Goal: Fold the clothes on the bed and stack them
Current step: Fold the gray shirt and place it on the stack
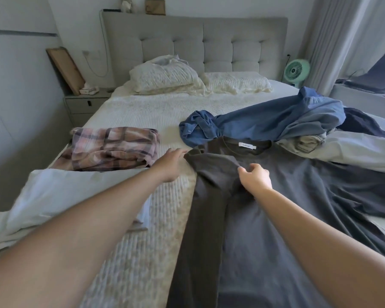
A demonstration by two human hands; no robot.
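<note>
From the head camera I see the dark grey T-shirt [276,218] spread flat on the bed [142,112], collar toward the headboard, its left side folded inward. My left hand [168,162] reaches the shoulder corner of this shirt; whether its fingers grip the cloth I cannot tell. My right hand [255,176] pinches a fold of the shirt below the collar. Left of the shirt lie one folded plaid garment [113,150] and one white cloth [60,196]. Behind the shirt one blue shirt [265,123] is crumpled. Two pillows [165,76] lie beyond.
</note>
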